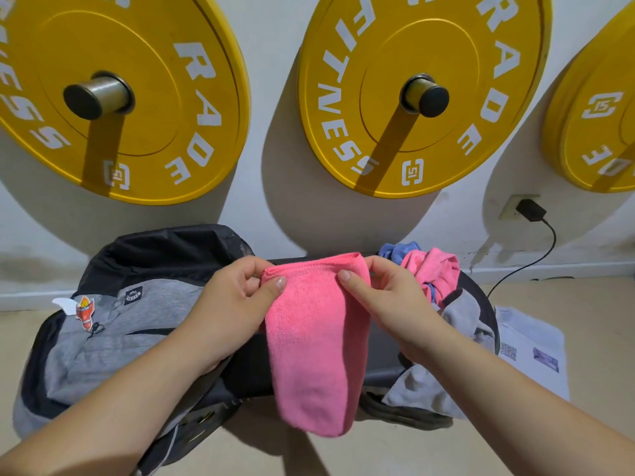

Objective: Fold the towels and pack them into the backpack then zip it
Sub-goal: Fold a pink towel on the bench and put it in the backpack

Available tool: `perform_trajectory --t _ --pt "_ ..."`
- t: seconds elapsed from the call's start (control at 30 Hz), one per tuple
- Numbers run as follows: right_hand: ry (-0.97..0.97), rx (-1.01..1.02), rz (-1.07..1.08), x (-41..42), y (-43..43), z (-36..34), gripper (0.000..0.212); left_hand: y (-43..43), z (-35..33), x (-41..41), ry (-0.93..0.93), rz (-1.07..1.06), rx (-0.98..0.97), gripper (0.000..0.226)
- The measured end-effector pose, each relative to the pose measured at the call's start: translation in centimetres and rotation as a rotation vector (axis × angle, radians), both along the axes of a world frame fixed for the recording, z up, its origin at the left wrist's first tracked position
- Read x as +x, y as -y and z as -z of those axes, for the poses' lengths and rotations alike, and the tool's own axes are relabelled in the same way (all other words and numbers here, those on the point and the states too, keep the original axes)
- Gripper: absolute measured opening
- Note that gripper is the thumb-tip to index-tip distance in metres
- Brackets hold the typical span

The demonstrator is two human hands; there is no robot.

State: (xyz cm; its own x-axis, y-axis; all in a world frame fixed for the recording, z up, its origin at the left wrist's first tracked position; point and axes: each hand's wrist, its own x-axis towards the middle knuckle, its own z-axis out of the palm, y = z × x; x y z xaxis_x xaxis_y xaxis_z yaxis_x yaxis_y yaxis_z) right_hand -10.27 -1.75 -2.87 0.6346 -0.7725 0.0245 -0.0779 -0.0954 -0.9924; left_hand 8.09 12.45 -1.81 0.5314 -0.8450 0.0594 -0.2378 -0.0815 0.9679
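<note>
Towel pinched between both hands' fingertips, seemingly folded.

The backpack interior hides behind the pink towel; three yellow weight plates run off the frame's top edge.

3 yellow plates, 1 backpack, 2 pink towels

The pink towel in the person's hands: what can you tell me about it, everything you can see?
The pink towel looks like soft, fuzzy microfibre with a stitched hem along its top edge. It is folded into a narrow strip and hangs downward, its lower end rounded. The left hand pinches its upper left corner, the right hand its upper right. It hangs in front of the open grey-and-black backpack. No stains or print show.
</note>
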Motion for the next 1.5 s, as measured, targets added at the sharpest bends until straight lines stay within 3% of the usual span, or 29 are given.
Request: perform_trajectory --t 0.17,0.3,0.4,0.47,0.6,0.7,0.77,0.87,1.0,1.1,1.27,1.4,1.5 --pt "-0.105 -0.222 0.216 1.6 1.6 -0.6 0.017 2.0 0.1 1.5 0.256 -0.097 0.022 0.013" --pt "0.079 -0.175 0.38 3.9 2.1 -1.9 0.008 4.5 -3.1 2.2 0.268 -0.143 -0.028 0.013" --pt "0.23 -0.197 0.349 4.4 2.2 -2.9 0.016 5.6 -5.6 2.7 0.305 -0.186 -0.11 0.011" --pt "0.224 -0.284 0.3 4.1 2.6 -2.2 0.018 5.8 -5.2 2.9 0.351 -0.184 -0.113 0.012" --pt "-0.131 -0.545 0.26 2.9 2.9 3.5 0.019 5.1 0.9 2.8 0.419 -0.092 0.034 0.012" --pt "-0.724 -0.706 0.025 1.5 1.9 9.0 0.009 3.8 7.4 3.4 0.49 0.114 0.236 0.014" --pt "-1.005 -0.748 -0.158 0.8 1.1 11.9 0.012 2.9 11.3 3.7 0.621 0.277 0.398 0.011" --pt "-1.041 -0.668 -0.292 1.3 -0.2 14.6 0.019 1.5 15.0 3.5 0.751 0.444 0.593 0.006" --pt "-0.973 -0.759 -0.307 1.0 -0.3 16.6 0.025 0.9 16.8 4.0 0.698 0.449 0.577 0.011" --pt "-0.892 -0.667 -0.294 0.0 0.9 17.3 0.035 0.5 17.5 4.3 0.657 0.417 0.572 0.014" --pt "-0.982 -0.611 -0.152 0.6 0.3 18.0 0.037 0.7 18.1 3.5 0.415 0.219 0.681 0.037" --pt "-1.017 -0.398 0.029 1.9 0.2 17.6 0.035 1.8 19.1 3.2 0.185 0.003 0.727 0.028" --pt "-1.05 -0.255 0.096 2.8 0.9 17.5 0.036 2.2 19.1 3.2 0.246 -0.046 0.731 0.023"
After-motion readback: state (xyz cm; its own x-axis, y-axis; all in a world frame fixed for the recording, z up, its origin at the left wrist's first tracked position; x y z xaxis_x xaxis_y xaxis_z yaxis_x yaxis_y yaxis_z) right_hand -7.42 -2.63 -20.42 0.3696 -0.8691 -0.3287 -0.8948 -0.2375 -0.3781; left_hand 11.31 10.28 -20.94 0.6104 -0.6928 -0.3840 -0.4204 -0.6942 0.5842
